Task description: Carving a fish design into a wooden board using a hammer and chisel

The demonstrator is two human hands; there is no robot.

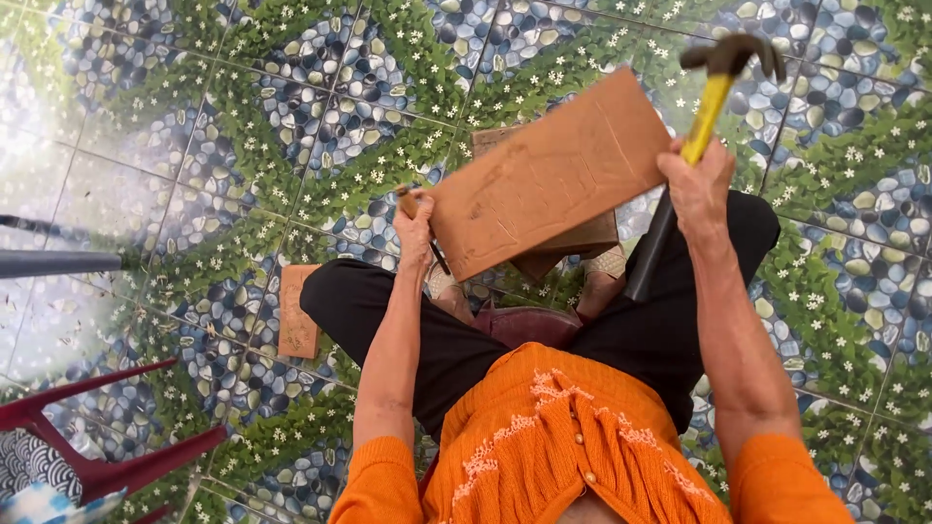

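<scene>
My right hand point(697, 184) grips the yellow handle of a claw hammer point(726, 68) and holds it raised, its dark head at the upper right. A flat brown board point(549, 175) is lifted, tilted, in front of me. The board's left edge is at my left hand point(416, 225), which also holds a thin tool with a wooden handle, its dark tip pointing down. Under the board stands another brown wooden block point(582, 238) between my knees. I sit in black trousers and an orange top.
A small carved brown board point(297, 312) lies on the patterned floor tiles point(243, 146) beside my left knee. Red chair legs point(116, 466) stick out at the lower left. A grey bar point(58, 262) comes in from the left edge.
</scene>
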